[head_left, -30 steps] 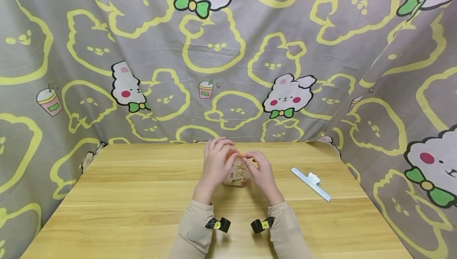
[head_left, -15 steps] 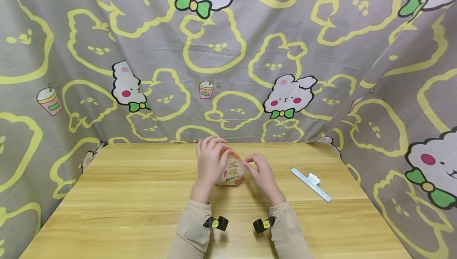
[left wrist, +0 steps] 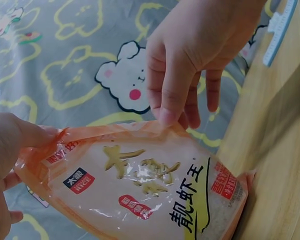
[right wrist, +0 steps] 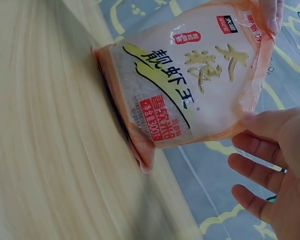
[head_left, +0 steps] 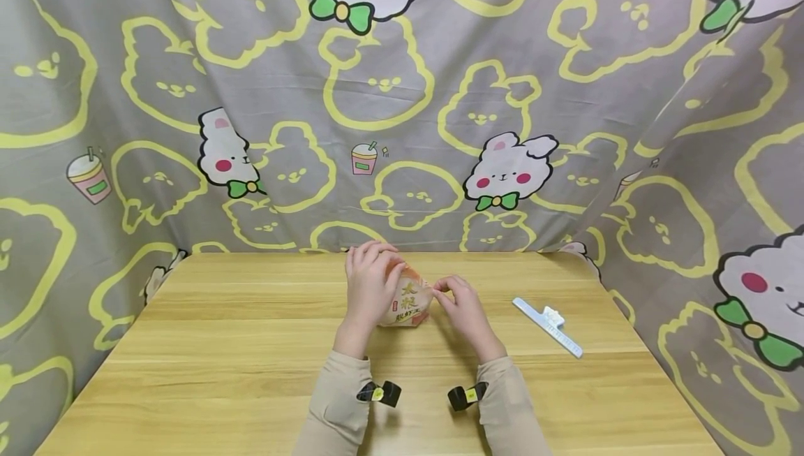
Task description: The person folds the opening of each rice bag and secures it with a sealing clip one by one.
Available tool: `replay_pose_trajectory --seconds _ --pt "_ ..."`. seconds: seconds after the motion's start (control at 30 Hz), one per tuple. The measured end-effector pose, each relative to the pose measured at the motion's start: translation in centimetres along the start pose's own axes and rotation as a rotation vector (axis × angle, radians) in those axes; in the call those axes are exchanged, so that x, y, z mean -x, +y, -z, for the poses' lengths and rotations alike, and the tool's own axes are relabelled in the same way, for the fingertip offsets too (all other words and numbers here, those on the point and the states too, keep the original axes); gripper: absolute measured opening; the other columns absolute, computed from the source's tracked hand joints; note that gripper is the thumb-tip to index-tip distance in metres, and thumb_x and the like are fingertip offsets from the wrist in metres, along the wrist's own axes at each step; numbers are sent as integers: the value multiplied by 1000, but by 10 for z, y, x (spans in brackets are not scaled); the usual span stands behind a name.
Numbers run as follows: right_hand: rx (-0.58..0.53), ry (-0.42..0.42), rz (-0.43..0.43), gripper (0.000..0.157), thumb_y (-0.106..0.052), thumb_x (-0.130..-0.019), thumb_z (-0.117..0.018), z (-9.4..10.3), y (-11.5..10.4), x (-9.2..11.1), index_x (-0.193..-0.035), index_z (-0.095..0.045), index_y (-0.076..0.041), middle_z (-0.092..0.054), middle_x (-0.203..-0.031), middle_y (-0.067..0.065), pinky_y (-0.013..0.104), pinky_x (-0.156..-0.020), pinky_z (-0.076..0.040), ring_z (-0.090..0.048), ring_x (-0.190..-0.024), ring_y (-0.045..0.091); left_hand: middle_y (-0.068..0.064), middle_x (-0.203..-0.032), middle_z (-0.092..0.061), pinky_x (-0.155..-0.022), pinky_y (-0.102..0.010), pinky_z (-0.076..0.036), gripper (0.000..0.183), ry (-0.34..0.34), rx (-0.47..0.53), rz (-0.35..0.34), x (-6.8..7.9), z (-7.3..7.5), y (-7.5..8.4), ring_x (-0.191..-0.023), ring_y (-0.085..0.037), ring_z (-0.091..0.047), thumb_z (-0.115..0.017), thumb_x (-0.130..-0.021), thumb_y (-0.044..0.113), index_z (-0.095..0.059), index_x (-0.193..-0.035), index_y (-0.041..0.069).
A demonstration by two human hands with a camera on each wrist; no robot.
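On the table [head_left: 251, 386], the printed bag [head_left: 407, 306] stands on its base; the left hand [head_left: 369, 287] and right hand [head_left: 463, 304] pinch its opposite top corners, apparently to steady it and spread its top.

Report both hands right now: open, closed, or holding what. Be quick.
Left hand: closed, holding a top corner of the rice bag.
Right hand: closed, pinching the bag's other top corner.
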State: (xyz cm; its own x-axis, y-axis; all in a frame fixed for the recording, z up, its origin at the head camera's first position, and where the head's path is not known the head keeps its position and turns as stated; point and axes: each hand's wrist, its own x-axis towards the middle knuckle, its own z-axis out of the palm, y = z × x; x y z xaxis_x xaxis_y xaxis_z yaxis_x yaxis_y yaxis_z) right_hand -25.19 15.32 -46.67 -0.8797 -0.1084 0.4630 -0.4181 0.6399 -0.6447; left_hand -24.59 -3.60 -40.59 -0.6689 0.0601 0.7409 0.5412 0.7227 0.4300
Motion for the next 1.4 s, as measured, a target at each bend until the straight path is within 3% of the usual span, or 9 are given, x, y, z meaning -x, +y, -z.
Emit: replay_pose_trajectory --seconds 0.23,0.57,0.77,1.2,1.4 --pt "-7 -4 -1 7 -11 -87 -71 5 1 0 -92 -69 -7 -68 -94 9 47 -83 -54 -64 -92 24 -2 -102 -68 -112 -66 -22 5 23 -7 -39 0 -2 4 -117 -28 -53 -72 -87 17 -70 -85 12" --pt "7 43 97 9 -13 -88 -71 5 1 -2 -93 -72 -6 -71 -91 7 41 -80 -56 -67 -87 22 -2 -102 -69 -111 -66 -26 5 64 2 -84 1 -9 7 -115 -28 -55 -71 -88 17 -70 -86 12" --pt "-4 64 65 5 -9 -89 -68 12 -3 -2 -89 -71 -4 -70 -89 8 43 -82 -55 -67 -86 23 -3 -103 -69 -111 -65 -25 5 60 13 -88 2 -13 9 -116 -30 -56 -71 -87 17 -70 -88 12" --pt "-38 -22 -23 9 -13 -87 -71 22 9 -2 -84 -70 -4 -70 -86 7 51 -82 -53 -66 -86 24 -5 -104 -69 -109 -67 -29 7 23 -1 -87 4 -18 11 -116 -30 -55 -71 -88 19 -70 -89 12" --pt "-14 -39 -25 6 -10 -86 -71 24 11 -1 -81 -69 -7 -71 -86 7 48 -80 -54 -66 -86 24 -9 -105 -69 -110 -65 -28 7 10 19 -70 6 -18 12 -115 -30 -55 -72 -87 18 -70 -90 12"
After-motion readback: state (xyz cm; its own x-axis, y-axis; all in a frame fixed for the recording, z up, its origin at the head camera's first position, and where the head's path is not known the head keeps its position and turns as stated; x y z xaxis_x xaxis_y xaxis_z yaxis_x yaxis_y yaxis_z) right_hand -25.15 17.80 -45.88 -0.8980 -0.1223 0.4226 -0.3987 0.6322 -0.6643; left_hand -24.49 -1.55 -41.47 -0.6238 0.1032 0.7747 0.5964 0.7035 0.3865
